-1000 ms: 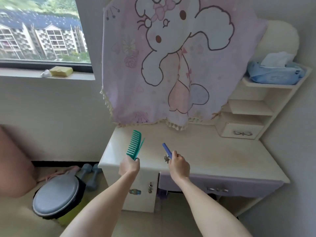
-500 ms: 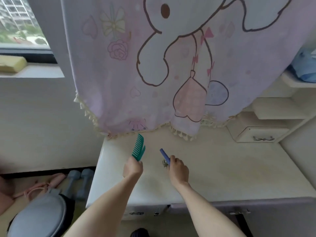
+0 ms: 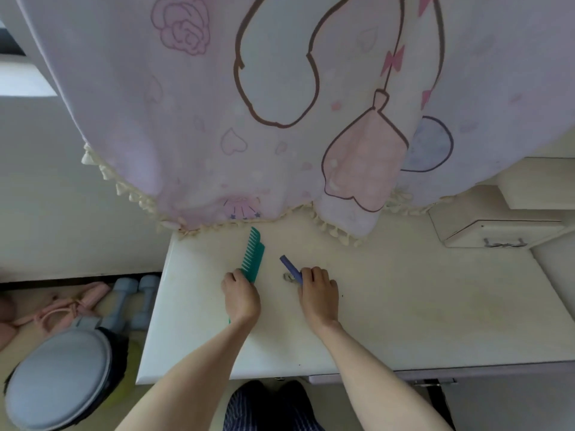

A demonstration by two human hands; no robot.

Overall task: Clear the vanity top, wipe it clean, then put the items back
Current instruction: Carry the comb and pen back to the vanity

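Both hands have come lower over the bench since the earlier frame. Left hand (image 3: 241, 295) fingers clench the green comb (image 3: 253, 258), right hand (image 3: 318, 290) fingers clench the blue comb (image 3: 291, 269); both lie near the bench's rear-left corner. Each comb's long axis points away toward the draped cloth (image 3: 280, 119); set-down probably needs only lowering.

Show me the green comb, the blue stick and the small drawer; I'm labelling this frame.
green comb (image 3: 253, 256), head view, on its teeth.
blue stick (image 3: 290, 266), head view, on its shaft above the right hand.
small drawer (image 3: 501, 234), head view, on its front.
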